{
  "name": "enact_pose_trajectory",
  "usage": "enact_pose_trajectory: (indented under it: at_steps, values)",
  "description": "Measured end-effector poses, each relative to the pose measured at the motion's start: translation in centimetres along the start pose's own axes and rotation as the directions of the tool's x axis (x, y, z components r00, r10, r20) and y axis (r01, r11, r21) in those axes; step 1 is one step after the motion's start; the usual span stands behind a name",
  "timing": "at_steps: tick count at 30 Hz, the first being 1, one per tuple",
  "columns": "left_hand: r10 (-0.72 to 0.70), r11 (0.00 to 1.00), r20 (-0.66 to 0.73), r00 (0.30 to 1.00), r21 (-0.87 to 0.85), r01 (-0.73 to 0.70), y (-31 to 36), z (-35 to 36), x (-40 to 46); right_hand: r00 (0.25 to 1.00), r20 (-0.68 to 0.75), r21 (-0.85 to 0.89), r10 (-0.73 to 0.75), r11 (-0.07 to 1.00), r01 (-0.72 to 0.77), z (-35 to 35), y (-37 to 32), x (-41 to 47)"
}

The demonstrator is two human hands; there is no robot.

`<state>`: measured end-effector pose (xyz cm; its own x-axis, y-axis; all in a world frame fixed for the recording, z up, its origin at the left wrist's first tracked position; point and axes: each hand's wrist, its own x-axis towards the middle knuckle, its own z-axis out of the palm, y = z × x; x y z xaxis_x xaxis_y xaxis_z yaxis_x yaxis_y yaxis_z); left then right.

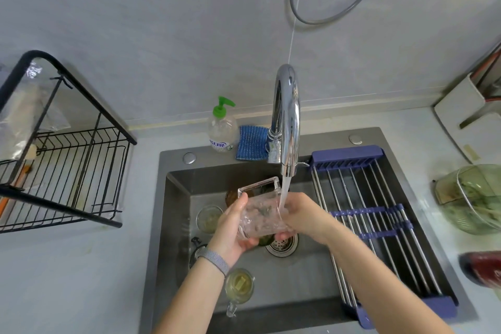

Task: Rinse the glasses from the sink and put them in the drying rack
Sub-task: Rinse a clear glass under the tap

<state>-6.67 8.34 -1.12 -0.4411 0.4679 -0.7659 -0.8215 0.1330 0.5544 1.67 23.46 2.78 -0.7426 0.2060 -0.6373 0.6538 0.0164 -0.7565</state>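
Note:
A clear square glass [259, 209] lies on its side above the dark sink [176, 198], under water running from the chrome tap [287, 127]. My left hand [230, 230] grips its base end from below. My right hand [301, 214] holds its mouth end, with the stream falling where hand and glass meet. On the sink floor stand a round glass [208, 218] at the left and a handled glass [240, 286] near the front, both with yellowish liquid. An amber glass [233, 195] shows behind the held one. The black wire drying rack [70, 171] stands on the counter at the left.
A blue roll-up rack [379, 222] covers the sink's right side. A soap bottle [222, 130] and a blue cloth [252, 142] sit behind the sink. The drain strainer [282, 245] lies below my hands. A green glass bowl [474, 198] and a red object [485, 266] sit on the right counter.

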Motion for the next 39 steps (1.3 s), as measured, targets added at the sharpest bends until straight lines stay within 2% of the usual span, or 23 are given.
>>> enact_pose_trajectory:
  at_steps: [1,2,5,7,9,11,13,15,16,17,18,19,20,21,22,23,25,27,28,31,32,36,39]
  values:
    - [-0.038,0.999,0.023,0.999,-0.028,0.039,0.0,0.2,-0.2,0.994,0.106,0.086,0.001,0.996,-0.010,-0.7,-0.2,-0.4]
    - [-0.065,0.997,0.047,0.997,-0.050,0.067,0.1,0.5,-0.5,0.993,0.120,0.097,0.009,0.995,-0.021,-1.1,-0.2,-0.4]
    - [-0.069,0.996,0.055,0.996,-0.055,0.072,0.1,1.2,-0.7,0.988,-0.153,-0.076,0.035,0.996,-0.047,-0.3,0.3,0.0]
    - [-0.048,0.994,0.083,0.995,-0.092,0.056,0.3,1.5,-1.2,0.972,-0.231,0.032,-0.032,0.999,0.040,0.3,0.9,0.2]
    - [-0.052,0.976,0.079,0.995,-0.207,0.068,0.0,1.7,-1.5,0.987,-0.127,0.247,-0.102,0.960,0.131,-0.1,2.0,-0.2]
    - [-0.047,0.941,0.066,0.997,-0.331,0.067,-0.8,1.8,-1.7,0.974,-0.042,0.324,-0.221,0.920,0.222,0.5,2.8,-1.0]
    - [-0.048,0.911,0.090,0.995,-0.404,0.080,-2.1,2.1,-2.4,0.937,-0.151,0.362,-0.315,0.865,0.348,2.9,3.7,-1.0]
    - [-0.095,0.914,0.147,0.985,-0.379,0.145,-3.2,2.5,-3.4,0.898,-0.360,0.411,-0.252,0.821,0.395,5.2,4.6,-0.2]
    - [-0.125,0.959,0.101,0.987,-0.243,0.147,-3.6,2.7,-3.9,0.878,-0.446,0.461,-0.175,0.796,0.393,5.9,4.8,0.3]
    - [-0.084,0.996,0.008,0.996,0.022,0.084,-3.9,2.7,-4.0,0.863,-0.498,0.529,-0.086,0.759,0.380,6.2,4.7,0.6]
    - [0.035,0.942,-0.049,0.998,0.336,-0.016,-4.2,2.6,-4.3,0.859,-0.512,0.588,0.004,0.731,0.347,6.3,4.6,0.8]
    - [0.246,0.780,-0.087,0.965,0.609,-0.144,-4.6,2.3,-4.5,0.858,-0.508,0.633,0.074,0.708,0.314,6.3,4.8,0.8]
    - [0.475,0.561,-0.048,0.879,0.786,-0.260,-4.5,2.5,-4.6,0.865,-0.487,0.662,0.118,0.696,0.278,6.3,5.1,0.8]
    - [0.582,0.400,0.042,0.812,0.855,-0.331,-4.5,2.9,-4.3,0.882,-0.453,0.691,0.133,0.677,0.253,6.5,5.3,0.7]
    - [0.587,0.303,0.140,0.797,0.876,-0.377,-4.5,3.2,-3.9,0.905,-0.408,0.722,0.119,0.649,0.240,6.9,5.5,0.3]
    - [0.538,0.315,0.182,0.823,0.862,-0.397,-4.5,3.3,-3.1,0.923,-0.370,0.745,0.106,0.627,0.226,7.3,5.7,0.1]
    - [0.298,0.511,0.172,0.939,0.802,-0.309,-3.5,3.3,-1.3,0.941,-0.314,0.787,0.128,0.590,0.182,8.0,5.9,-0.6]
    - [0.148,0.677,0.079,0.986,0.719,-0.159,-2.8,2.8,0.2,0.946,-0.290,0.782,0.143,0.606,0.148,7.8,5.8,-0.9]
    - [0.138,0.692,0.051,0.989,0.709,-0.133,-3.0,2.8,0.6,0.943,-0.296,0.757,0.149,0.639,0.137,7.4,5.6,-0.7]
    - [0.267,0.568,0.156,0.951,0.772,-0.286,-3.7,4.2,-0.8,0.935,-0.305,0.731,0.178,0.674,0.110,5.7,5.3,-0.3]
    - [0.291,0.567,0.158,0.944,0.766,-0.303,-3.7,4.6,-1.3,0.936,-0.299,0.733,0.186,0.673,0.100,5.2,5.0,-0.3]
    - [0.119,0.779,-0.002,0.993,0.620,-0.092,-3.5,4.2,0.3,0.947,-0.285,0.661,0.145,0.746,0.085,5.0,4.1,-0.3]
    - [0.211,0.673,0.103,0.972,0.706,-0.221,-3.0,4.5,0.0,0.953,-0.274,0.692,0.127,0.714,0.104,4.3,3.5,-0.3]
